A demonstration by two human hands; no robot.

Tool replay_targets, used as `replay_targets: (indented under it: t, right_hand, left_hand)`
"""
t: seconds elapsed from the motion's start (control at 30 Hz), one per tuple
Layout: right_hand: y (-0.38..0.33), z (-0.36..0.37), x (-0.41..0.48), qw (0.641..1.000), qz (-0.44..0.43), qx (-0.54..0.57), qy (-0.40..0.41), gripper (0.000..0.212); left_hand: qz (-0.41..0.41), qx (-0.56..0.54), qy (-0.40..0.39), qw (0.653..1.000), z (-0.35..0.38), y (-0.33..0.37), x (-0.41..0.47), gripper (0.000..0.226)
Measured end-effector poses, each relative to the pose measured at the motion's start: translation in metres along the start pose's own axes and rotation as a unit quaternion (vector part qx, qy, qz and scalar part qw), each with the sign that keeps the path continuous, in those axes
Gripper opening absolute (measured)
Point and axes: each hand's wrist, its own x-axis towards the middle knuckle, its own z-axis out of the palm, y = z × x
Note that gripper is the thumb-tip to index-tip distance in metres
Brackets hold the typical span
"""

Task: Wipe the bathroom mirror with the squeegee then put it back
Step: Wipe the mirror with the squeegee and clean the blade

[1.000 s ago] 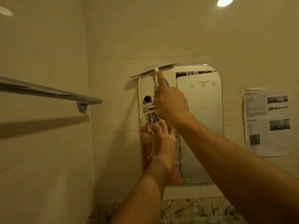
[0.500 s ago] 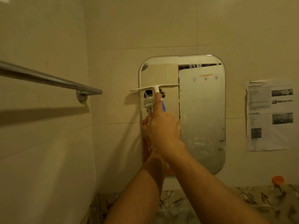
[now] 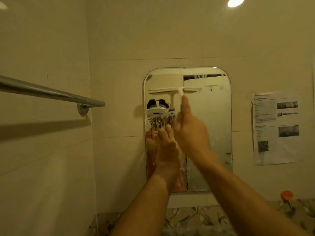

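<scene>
On one mirror (image 3: 213, 133), one squeegee (image 3: 191, 90), two hands (image 3: 167, 150) (image 3: 190, 132)

Beige tiled walls (image 3: 170, 31) — towel rail (image 3: 51, 92) left (ceiling light (image 3: 235, 2) on).

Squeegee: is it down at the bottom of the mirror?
No, the right hand holds the squeegee up near the top of the mirror.

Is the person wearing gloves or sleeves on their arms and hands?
No. The left hand and right hand are both bare, with no gloves, and I can't see any rings or a watch. The left forearm and right forearm are bare too; no sleeves show.
</scene>
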Motion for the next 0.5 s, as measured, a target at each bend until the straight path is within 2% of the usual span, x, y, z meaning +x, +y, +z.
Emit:
replay_targets:
  t: [0.03, 0.1, 0.17, 0.27, 0.5]
  right_hand:
    - [0.006, -0.015, 0.01, 1.0, -0.004, -0.011, 0.008, 0.068]
    - [0.02, -0.043, 0.031, 0.999, 0.01, -0.042, 0.022, 0.063]
    - [0.026, -0.066, 0.045, 0.997, 0.0, -0.067, 0.027, 0.061]
    - [0.038, -0.08, 0.057, 0.991, -0.028, -0.133, 0.017, 0.058]
    - [0.046, -0.077, 0.079, 0.985, -0.036, -0.171, 0.009, 0.056]
  left_hand:
    - [0.03, -0.012, -0.047, 0.998, -0.001, 0.004, -0.002, 0.084]
    - [0.047, 0.016, -0.047, 0.998, -0.01, 0.011, 0.0, 0.076]
    - [0.061, 0.041, -0.036, 0.997, -0.021, 0.012, 0.0, 0.079]
    - [0.053, 0.021, -0.058, 0.997, -0.017, 0.013, 0.002, 0.086]
    - [0.056, 0.031, -0.074, 0.995, -0.028, 0.018, 0.003, 0.091]
